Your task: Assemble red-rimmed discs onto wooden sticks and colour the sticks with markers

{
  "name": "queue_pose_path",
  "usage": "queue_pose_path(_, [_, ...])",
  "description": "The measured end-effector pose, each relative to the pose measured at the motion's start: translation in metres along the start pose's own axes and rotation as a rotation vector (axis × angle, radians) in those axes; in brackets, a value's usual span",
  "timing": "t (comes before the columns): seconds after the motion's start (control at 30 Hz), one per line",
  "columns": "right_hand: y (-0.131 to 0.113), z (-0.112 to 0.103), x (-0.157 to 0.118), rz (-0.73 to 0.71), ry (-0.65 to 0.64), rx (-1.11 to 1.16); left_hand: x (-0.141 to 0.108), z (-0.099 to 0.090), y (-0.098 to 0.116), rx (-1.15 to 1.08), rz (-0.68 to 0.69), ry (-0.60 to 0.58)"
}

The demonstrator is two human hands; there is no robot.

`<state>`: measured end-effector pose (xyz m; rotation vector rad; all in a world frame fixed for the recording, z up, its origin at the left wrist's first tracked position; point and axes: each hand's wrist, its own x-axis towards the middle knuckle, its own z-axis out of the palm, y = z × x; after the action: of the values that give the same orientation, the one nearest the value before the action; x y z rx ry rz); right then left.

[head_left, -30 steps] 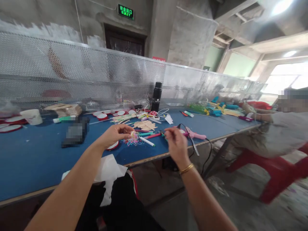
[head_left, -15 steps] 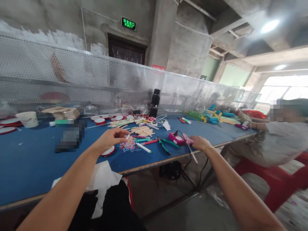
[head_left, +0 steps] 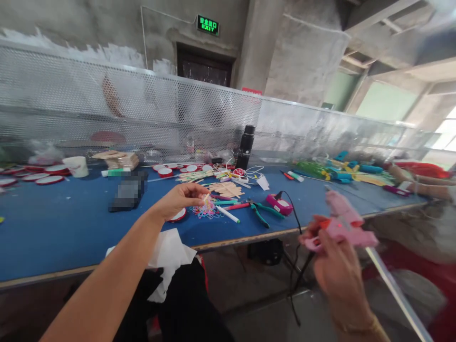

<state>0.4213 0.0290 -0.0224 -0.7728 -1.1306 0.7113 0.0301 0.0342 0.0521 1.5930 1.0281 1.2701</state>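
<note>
My right hand (head_left: 337, 266) grips a pink hot glue gun (head_left: 344, 223), raised in front of the table's edge, its nozzle pointing up and away. A long clear glue stick (head_left: 395, 294) runs out of its back end. Over the table, my left hand (head_left: 183, 199) pinches a small pale piece (head_left: 206, 196), too small to make out fully. Just beyond those fingertips lies a tangle of colourful little bands (head_left: 206, 210). Beside the tangle are a white marker with a green tip (head_left: 228, 214) and a red-rimmed white disc (head_left: 178, 215).
Teal-and-red pliers (head_left: 260, 214) and a magenta box (head_left: 280, 205) with a black cord lie near the table's front edge. Behind are wooden sticks (head_left: 224, 190) and a black bottle (head_left: 245, 148). White tissue (head_left: 173, 249) rests on my lap. Another person's arm is at far right.
My right hand has lifted the glue gun from beside the magenta box, bringing it up and nearer to me. The left hand keeps its pinch near the bands. The view has turned rightward less, shifting the scene.
</note>
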Motion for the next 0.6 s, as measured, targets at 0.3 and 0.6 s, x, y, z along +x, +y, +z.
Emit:
queue_pose_path(0.3, [-0.012, 0.088, -0.104, 0.253, -0.494, 0.145, -0.006, 0.008, 0.011, -0.068, -0.074, -0.098])
queue_pose_path(0.6, [-0.015, 0.094, -0.106, 0.219, -0.549, 0.079, -0.006, 0.008, 0.009, -0.039, -0.063, -0.191])
